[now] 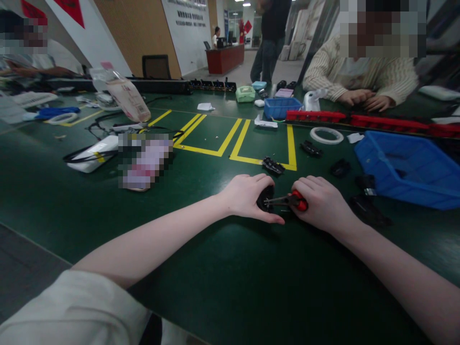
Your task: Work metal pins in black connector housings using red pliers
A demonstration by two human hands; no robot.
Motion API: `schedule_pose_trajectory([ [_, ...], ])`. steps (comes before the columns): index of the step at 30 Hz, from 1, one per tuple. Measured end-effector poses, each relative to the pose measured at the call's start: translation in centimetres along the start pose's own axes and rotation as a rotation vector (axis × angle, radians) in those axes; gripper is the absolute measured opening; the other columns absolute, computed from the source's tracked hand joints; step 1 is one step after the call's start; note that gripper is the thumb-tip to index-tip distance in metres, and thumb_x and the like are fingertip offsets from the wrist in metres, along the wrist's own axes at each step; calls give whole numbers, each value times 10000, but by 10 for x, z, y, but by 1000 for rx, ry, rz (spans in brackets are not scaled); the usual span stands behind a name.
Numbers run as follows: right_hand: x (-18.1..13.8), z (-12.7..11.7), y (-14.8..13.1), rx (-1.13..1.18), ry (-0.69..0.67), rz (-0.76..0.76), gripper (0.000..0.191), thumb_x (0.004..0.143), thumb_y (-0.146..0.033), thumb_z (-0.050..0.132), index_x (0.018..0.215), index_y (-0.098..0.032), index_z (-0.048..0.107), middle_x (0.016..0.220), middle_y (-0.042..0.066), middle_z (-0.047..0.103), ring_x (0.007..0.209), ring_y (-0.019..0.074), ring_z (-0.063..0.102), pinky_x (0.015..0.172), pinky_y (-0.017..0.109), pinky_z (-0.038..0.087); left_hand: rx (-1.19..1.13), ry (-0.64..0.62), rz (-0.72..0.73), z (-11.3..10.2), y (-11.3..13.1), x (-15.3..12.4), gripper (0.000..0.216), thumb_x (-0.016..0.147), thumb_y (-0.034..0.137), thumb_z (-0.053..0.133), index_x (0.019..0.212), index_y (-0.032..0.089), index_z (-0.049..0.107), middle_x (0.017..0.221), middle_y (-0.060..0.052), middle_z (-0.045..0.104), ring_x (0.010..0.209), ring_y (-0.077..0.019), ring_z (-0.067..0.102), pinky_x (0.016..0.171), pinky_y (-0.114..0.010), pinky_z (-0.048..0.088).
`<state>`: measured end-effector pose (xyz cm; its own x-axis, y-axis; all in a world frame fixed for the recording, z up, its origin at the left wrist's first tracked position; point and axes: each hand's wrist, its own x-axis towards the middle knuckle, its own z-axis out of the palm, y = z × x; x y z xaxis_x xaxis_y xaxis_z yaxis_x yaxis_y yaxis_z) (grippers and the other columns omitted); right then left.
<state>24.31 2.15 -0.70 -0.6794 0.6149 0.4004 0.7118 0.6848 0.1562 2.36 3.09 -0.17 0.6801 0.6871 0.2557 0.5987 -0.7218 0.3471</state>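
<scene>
Two hands, head view: we bring the left hand [247, 197] and the right hand [321, 203] close together over the green tabletop [230, 273].
Left grip: we hold a black plastic part [263, 199] inside the curled fingers, with our thumb stretched out along its near side.
Right grip: we wrap our fist around the red-handled needle-nose pliers [289, 201].
Plier nose: it points left, into the part's opening; the tips are too small for us to tell whether they pinch anything.
Steadying: we judge that the left palm should brace the part firmly, so that it cannot twist under the tool.
Thumb: ours lies just below the pliers, so we do best to keep it clear of the nose.
Squeeze: we would favour light, even pressure in line with the part, since thin plastic may mark or crack.
Around us: one loose black clip [273, 166] sits just beyond our hands by the yellow tape [293, 148]; a blue bin [420, 188] stands to our right.
</scene>
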Motion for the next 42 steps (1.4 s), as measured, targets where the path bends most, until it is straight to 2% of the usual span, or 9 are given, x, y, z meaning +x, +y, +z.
schedule_pose_trajectory([
  [6, -2, 1, 0, -4, 10, 28, 73, 740, -152, 526, 731, -206, 478, 707, 59, 566, 675, 215, 524, 610, 322, 409, -77, -33, -45, 0, -1, 1, 575, 698, 699, 588, 924, 170, 569, 900, -40, 646, 765, -210, 621, 651, -306, 455],
  [12, -2, 3, 1, 1, 25, 33, 53, 735, -165, 511, 724, -199, 472, 693, 59, 555, 667, 219, 515, 604, 328, 402, -90, -37, -43, 0, -3, 1, 562, 707, 694, 583, 923, 176, 566, 886, -32, 642, 771, -216, 623, 656, -312, 461],
  [20, -2, 4, 2, 72, 4, 32, 87, 707, -173, 532, 728, -205, 453, 685, 45, 561, 639, 197, 513, 590, 304, 407, -103, 100, 11, 0, 0, -1, 673, 675, 620, 687, 1129, 167, 481, 1144, -97, 594, 887, -235, 628, 682, -316, 494],
  [25, -1, 3, 2, 102, -1, 38, 100, 709, -178, 533, 724, -212, 441, 679, 42, 555, 637, 196, 515, 587, 303, 406, -71, 121, 7, 0, 1, -1, 712, 670, 628, 697, 1157, 163, 464, 1137, -102, 595, 850, -237, 631, 687, -338, 504],
  [32, -2, 4, 3, 119, -11, 60, 110, 714, -187, 534, 727, -222, 430, 682, 38, 550, 639, 198, 511, 590, 310, 409, -32, 168, 15, 1, 2, -2, 741, 667, 635, 696, 1186, 162, 459, 1170, -114, 586, 895, -250, 628, 734, -358, 504],
  [36, -2, 4, 2, 120, -9, 69, 108, 718, -188, 531, 728, -220, 428, 679, 35, 544, 637, 193, 502, 588, 307, 402, -91, 123, -12, -2, 3, -1, 688, 682, 612, 698, 1154, 150, 505, 1143, -101, 609, 882, -234, 630, 720, -333, 497],
  [42, -3, 5, 2, 108, -13, 78, 110, 714, -182, 524, 716, -216, 419, 676, 37, 534, 634, 190, 484, 582, 308, 386, -180, 5, -57, -3, 0, 1, 561, 713, 643, 654, 1024, 181, 593, 983, -36, 654, 845, -213, 627, 699, -311, 466],
])
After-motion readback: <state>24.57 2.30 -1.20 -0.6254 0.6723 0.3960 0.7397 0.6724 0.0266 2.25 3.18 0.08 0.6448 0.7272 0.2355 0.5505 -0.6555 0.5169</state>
